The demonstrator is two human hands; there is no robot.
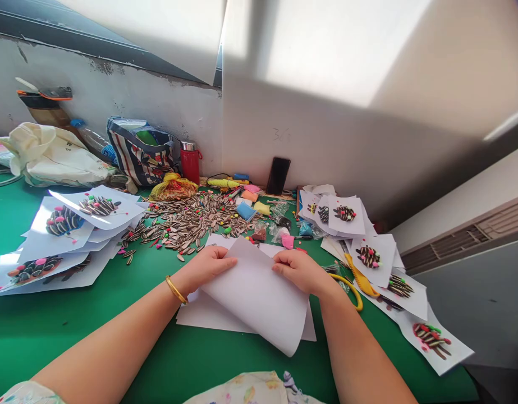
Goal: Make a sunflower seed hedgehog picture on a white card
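Observation:
Both of my hands hold one white sheet of paper (pixel 259 294) that is bent over into a fold above a small stack of white sheets (pixel 208 314) on the green table (pixel 73 325). My left hand (pixel 206 266) pinches the sheet's upper left edge, fingers closed on it; a gold bangle sits on that wrist. My right hand (pixel 301 269) grips the upper right edge, fingers curled over the paper.
A heap of striped sunflower seeds (pixel 187 219) lies beyond the hands, with coloured clay pieces (pixel 250 205) and small bags. Finished seed pictures on paper lie at left (pixel 65 224) and right (pixel 372 255). Yellow scissors (pixel 355 278) lie by my right wrist. Bags, a red flask (pixel 190 161) and a phone (pixel 278 175) stand against the wall.

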